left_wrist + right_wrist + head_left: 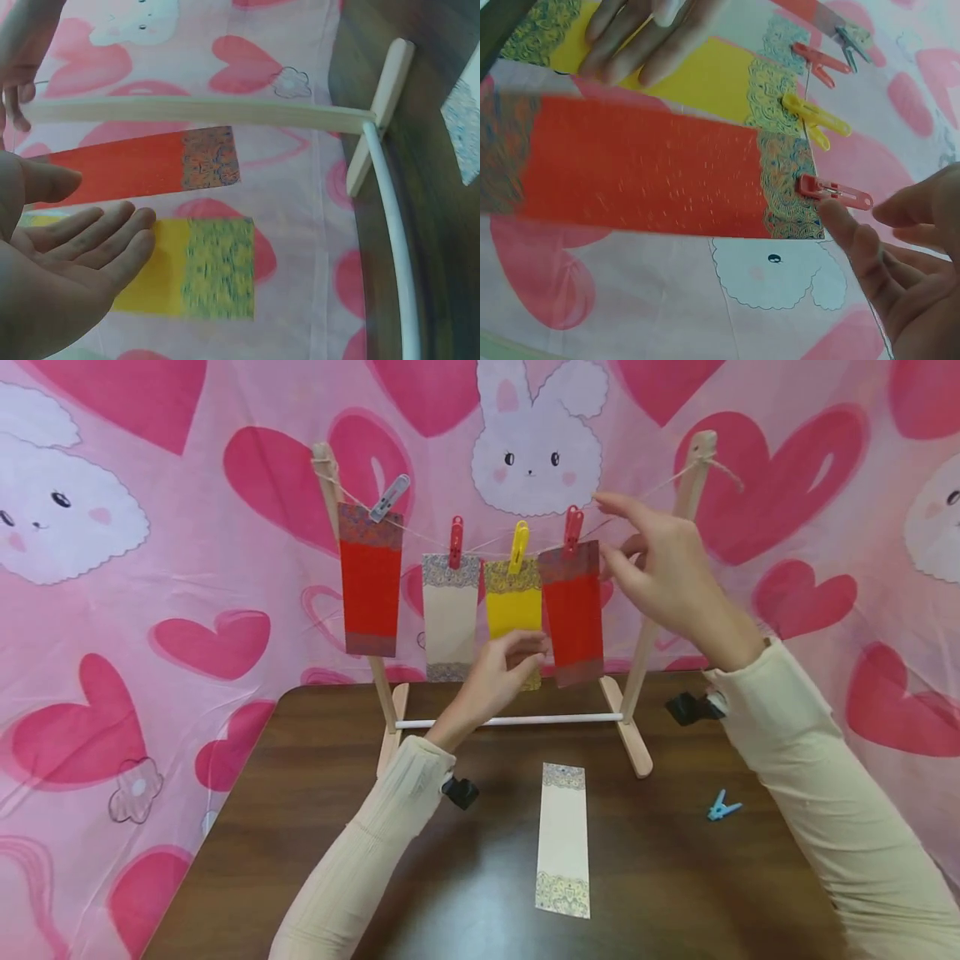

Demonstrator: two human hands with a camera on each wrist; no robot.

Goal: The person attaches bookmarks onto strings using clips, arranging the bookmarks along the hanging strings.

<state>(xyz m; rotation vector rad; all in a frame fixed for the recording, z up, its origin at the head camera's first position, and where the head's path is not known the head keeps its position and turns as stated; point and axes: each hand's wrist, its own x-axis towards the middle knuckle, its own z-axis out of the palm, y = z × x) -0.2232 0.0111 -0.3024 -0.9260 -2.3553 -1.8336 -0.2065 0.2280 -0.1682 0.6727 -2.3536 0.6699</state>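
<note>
Four-sided paper strips hang from a string [431, 537] on clothespins. At the right end hangs a red strip [573, 618], slightly tilted, under a red clothespin [573, 531]. Just right of that clothespin is my right hand [667, 568], thumb and forefinger spread apart; in the right wrist view a fingertip is close to the clothespin, and contact is unclear. My left hand [495, 672] hovers before the lower part of a yellow strip [513, 610], its fingers relaxed and holding nothing. A yellow clothespin [518, 547] clips that strip.
A cream strip [450, 618] and another red strip [371, 589] hang further left. The wooden stand [637, 677] has a white crossbar [555, 719]. On the brown table [300, 827] lie a cream strip [562, 827] and a blue clothespin [722, 807].
</note>
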